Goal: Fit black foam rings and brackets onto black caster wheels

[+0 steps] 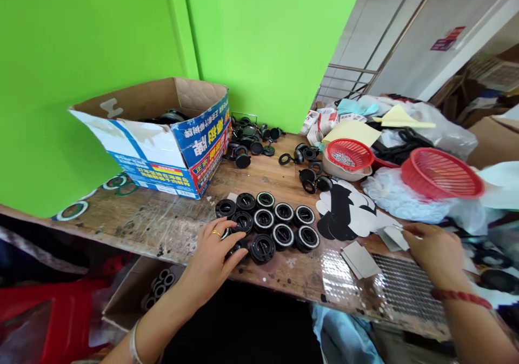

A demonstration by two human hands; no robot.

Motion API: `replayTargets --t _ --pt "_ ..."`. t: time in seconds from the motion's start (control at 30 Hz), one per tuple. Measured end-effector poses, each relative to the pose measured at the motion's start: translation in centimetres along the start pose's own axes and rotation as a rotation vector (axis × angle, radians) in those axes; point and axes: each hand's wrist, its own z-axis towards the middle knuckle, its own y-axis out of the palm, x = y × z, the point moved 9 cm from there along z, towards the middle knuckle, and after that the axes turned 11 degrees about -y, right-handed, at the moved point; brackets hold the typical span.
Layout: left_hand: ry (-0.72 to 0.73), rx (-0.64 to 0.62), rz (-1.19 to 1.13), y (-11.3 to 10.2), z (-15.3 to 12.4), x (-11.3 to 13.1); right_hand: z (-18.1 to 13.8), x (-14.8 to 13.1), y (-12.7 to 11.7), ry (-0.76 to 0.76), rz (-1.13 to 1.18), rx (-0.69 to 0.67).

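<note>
Several round black caps [267,224] with white-rimmed tops stand in rows near the front edge of a worn wooden table [162,223]. My left hand [214,253], with a gold ring, rests on the leftmost caps, fingers curled over one at the front. My right hand [436,250], a red string on its wrist, reaches right and pinches a small white paper piece [395,236]. Black and white round cut-outs [348,210] lie between the caps and that hand.
An open cardboard box [170,137] with black parts stands at the back left. More loose black parts [251,139] lie behind it. Two red mesh baskets [441,172] and plastic bags sit at the right. A metal grille [405,288] lies at the front right.
</note>
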Motion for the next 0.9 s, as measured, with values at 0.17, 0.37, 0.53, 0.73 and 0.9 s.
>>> replayTargets --t 0.17,0.37,0.53,0.73,0.9 --pt "-0.031 -0.027 -0.018 0.3 -0.1 0.4 -6.2 -16.7 -2.9 -0.616 0.400 0.282" --pt "-0.018 -0.050 -0.009 0.6 -0.2 0.9 -13.3 -30.6 -1.8 -0.966 0.666 0.269" --pt "-0.029 -0.069 0.003 0.7 -0.6 0.7 -14.8 -32.3 -0.6 -1.101 0.604 0.276" --pt "-0.010 -0.114 0.097 1.4 -0.8 1.4 -15.1 -32.5 0.7 -1.087 0.583 0.120" --pt "-0.001 -0.122 0.161 1.5 -0.9 2.1 -15.1 -31.6 0.8 -1.041 0.578 0.082"
